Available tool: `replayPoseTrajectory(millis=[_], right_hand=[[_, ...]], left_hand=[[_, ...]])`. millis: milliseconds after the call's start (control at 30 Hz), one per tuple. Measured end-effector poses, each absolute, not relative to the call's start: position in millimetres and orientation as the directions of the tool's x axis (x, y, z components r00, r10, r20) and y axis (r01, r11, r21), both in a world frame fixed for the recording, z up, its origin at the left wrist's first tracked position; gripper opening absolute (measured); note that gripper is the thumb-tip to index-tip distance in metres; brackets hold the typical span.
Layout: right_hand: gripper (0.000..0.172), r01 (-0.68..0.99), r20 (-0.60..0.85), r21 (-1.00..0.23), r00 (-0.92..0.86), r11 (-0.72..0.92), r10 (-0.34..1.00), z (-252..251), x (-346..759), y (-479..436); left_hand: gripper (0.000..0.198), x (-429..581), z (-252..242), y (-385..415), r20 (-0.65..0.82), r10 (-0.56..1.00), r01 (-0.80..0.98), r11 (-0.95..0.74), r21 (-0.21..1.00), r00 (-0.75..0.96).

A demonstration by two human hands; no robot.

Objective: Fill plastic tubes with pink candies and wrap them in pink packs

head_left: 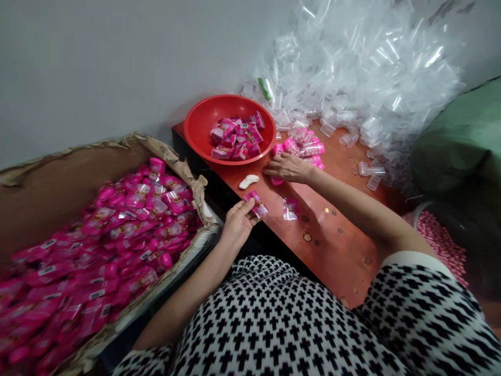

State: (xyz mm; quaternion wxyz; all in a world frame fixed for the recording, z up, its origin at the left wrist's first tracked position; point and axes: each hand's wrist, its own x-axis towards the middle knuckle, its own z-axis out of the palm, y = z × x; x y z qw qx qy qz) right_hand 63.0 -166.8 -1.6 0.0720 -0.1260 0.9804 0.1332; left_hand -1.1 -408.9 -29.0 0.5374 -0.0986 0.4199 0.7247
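Note:
My left hand [237, 223] is closed, pinching a printed pink wrapper [257, 204] between thumb and fingers just over the table's near edge. A second pink wrapper [290, 209] lies flat on the table to the right of it. My right hand [290, 168] reaches across to a cluster of small clear bottles with pink caps and pink beads inside [307, 145]. Its fingers curl down over a pink-capped bottle [276, 181], which is mostly hidden beneath them. A crumpled white piece [249, 181] rests between the two hands.
A red basin [191, 128] holding several pink-wrapped packs stands at the table's far left. Clear empty bottles [364, 68] are heaped behind. At left, a torn cardboard box [191, 188] is full of wrapped pink bottles. Pink beads [440, 240] fill a container at right, by a green sack [462, 136].

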Motion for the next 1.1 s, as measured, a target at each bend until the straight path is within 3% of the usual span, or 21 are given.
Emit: replayPoseTrajectory(millis=[100,200,267,333,400,467,567,667,933,1100], right_hand=[[0.033,-0.216,-0.139,0.225,-0.972,0.95,-0.188,-1,65,-165],[0.019,0.014,0.025,0.111,-1.0,0.994,0.012,-5,81,-174],[0.018,0.219,0.143,-0.13,-0.961,0.967,0.237,-9,98,-191],[0.028,0.391,0.196,-0.48,-0.825,0.786,0.53,-10,118,-219],[0.033,0.408,0.104,-0.777,-0.668,0.479,0.737,-9,135,-254],[0.036,0.339,-0.104,-0.93,-0.613,0.142,0.783,-7,146,-291],[0.037,0.258,-0.27,-0.956,-0.584,-0.14,0.765,-9,148,-330],[0.036,0.175,-0.31,-0.951,-0.553,-0.256,0.773,-18,142,-344],[0.038,0.055,-0.338,-0.924,-0.578,-0.378,0.743,-36,133,-350],[0.034,0.042,-0.307,-0.938,-0.568,-0.345,0.764,-38,130,-353]], left_hand=[[0.014,-2,-25,-407,-0.626,0.664,-0.887,-0.127,0.444,-0.409],[0.011,-4,-23,-402,-0.669,0.623,-0.907,-0.181,0.379,-0.404],[0.012,-6,-24,-398,-0.691,0.6,-0.913,-0.217,0.344,-0.403],[0.012,-8,-25,-393,-0.698,0.589,-0.913,-0.247,0.324,-0.407],[0.012,-8,-27,-388,-0.702,0.581,-0.911,-0.27,0.311,-0.411],[0.01,-7,-30,-383,-0.694,0.584,-0.907,-0.29,0.305,-0.42],[0.008,-1,-33,-376,-0.657,0.608,-0.895,-0.321,0.31,-0.446],[0.01,7,-34,-372,-0.61,0.648,-0.89,-0.326,0.318,-0.455],[0.019,13,-23,-373,-0.523,0.688,-0.848,-0.278,0.45,-0.503],[0.026,11,-15,-376,-0.459,0.716,-0.81,-0.255,0.529,-0.525]])
